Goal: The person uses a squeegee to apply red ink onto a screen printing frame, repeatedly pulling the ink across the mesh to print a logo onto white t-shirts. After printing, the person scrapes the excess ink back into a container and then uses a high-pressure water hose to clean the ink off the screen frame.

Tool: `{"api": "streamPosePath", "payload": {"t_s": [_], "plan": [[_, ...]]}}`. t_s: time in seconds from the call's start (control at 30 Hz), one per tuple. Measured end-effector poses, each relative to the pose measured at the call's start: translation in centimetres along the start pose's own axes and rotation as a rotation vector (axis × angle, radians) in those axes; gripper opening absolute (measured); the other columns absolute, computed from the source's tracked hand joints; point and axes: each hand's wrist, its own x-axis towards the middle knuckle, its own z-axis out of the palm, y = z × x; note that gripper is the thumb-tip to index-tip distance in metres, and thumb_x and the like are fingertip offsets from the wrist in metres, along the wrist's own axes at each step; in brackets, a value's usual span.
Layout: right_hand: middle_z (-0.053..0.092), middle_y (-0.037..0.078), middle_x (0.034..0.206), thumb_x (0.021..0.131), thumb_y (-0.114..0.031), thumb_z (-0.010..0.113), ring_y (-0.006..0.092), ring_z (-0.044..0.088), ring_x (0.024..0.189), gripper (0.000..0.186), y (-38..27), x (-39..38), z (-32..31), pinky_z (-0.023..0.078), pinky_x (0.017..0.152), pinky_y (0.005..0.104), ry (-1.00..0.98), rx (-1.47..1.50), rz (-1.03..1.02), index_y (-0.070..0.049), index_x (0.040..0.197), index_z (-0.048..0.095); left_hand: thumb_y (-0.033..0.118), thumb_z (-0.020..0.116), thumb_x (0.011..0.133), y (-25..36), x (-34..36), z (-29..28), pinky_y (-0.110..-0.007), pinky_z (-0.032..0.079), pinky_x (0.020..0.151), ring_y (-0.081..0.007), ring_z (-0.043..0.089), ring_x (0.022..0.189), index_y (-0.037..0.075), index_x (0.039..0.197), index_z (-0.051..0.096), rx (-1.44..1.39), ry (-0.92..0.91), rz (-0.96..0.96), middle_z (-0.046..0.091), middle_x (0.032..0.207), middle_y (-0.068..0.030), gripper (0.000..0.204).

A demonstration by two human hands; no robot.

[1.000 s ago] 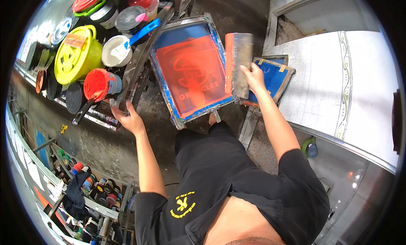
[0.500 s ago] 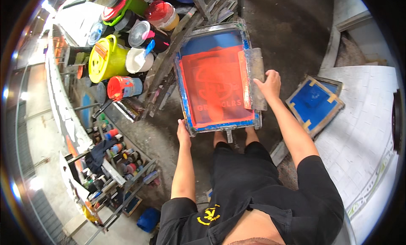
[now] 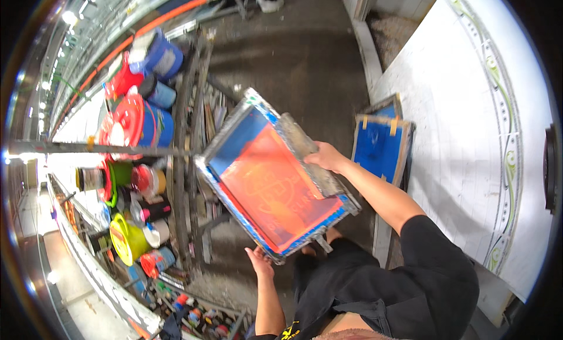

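A screen printing frame (image 3: 234, 214) with blue edges is held at a slant before my body, its mesh (image 3: 275, 190) spread with red-orange ink over a faint printed design. My left hand (image 3: 261, 262) grips its near left corner, the fingertips partly hidden by the frame. Along the right edge lies a squeegee (image 3: 299, 139) with a worn, grey, ink-stained handle. My right hand (image 3: 326, 157) is closed on that squeegee, thumb on top and the other fingers out of sight. A small metal bracket (image 3: 322, 242) sticks out from the frame's near side.
On the left, a rack (image 3: 186, 140) carries several paint containers, among them a yellow bucket (image 3: 130, 240) and a red-lidded blue bucket (image 3: 157, 126). Two blue screens (image 3: 375, 143) lean against the white tiled wall (image 3: 448, 146) at right.
The view has swung to the right. The frame, with the squeegee on it, has tilted counter-clockwise and sits lower in view. Both hands keep their places on it.
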Motion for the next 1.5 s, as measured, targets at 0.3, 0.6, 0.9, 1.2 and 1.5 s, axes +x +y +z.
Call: {"api": "streamPosePath", "payload": {"t_s": [0.3,0.6,0.9,1.2,1.5], "plan": [[0.074,0.027,0.106,0.068,-0.032,0.08,0.036,0.073,0.1,0.064,-11.6,2.2,-18.5,0.054,0.093,0.0414,0.73,-0.314,-0.254,0.007,0.117,0.069,0.072,0.041,0.101,10.1,8.3,15.8,-0.042,0.048,0.101,-0.0267,0.065,0.113,0.002,0.138,0.061,0.357,-0.235,0.226,0.067,0.127,-0.0159,0.081],[0.069,0.033,0.107,0.068,-0.027,0.077,0.048,0.068,0.105,0.058,-17.0,15.9,-35.1,0.055,0.09,0.0494,1.04,-0.603,-0.186,0.012,0.109,0.064,0.052,0.062,0.101,11.4,20.7,18.9,-0.035,0.05,0.051,-0.0222,0.063,0.06,0.003,0.101,0.064,0.216,-0.05,-0.036,0.067,0.081,-0.008,0.049],[0.057,0.031,0.129,0.069,-0.026,0.081,0.048,0.055,0.124,0.08,-17.4,27.8,-44.8,0.046,0.106,0.0523,1.159,-0.718,0.22,0.006,0.135,0.048,0.05,0.059,0.1,42.1,34.6,55.4,-0.039,0.052,0.077,-0.0264,0.068,0.08,-0.001,0.102,0.074,1.101,-0.253,0.677,0.072,0.084,-0.0161,0.053],[0.051,0.03,0.144,0.072,-0.029,0.083,0.0444,0.051,0.134,0.09,-18.9,44.5,-59.0,0.043,0.112,0.0496,0.998,-0.79,0.552,0.002,0.146,0.043,0.045,0.065,0.1,55.7,40.7,88.7,-0.03,0.052,0.076,-0.011,0.064,0.084,-0.001,0.118,0.071,0.919,-0.338,0.674,0.07,0.085,-0.0076,0.05],[0.058,0.027,0.131,0.07,-0.028,0.082,0.0433,0.058,0.123,0.073,-29.5,68.4,-72.0,0.045,0.108,0.0517,0.904,-0.777,0.637,0.002,0.13,0.054,0.035,0.069,0.1,59.8,48.8,101.9,-0.026,0.049,0.054,-0.0105,0.059,0.063,-0.001,0.109,0.068,0.479,-0.092,-0.017,0.065,0.083,-0.0028,0.037]]}}
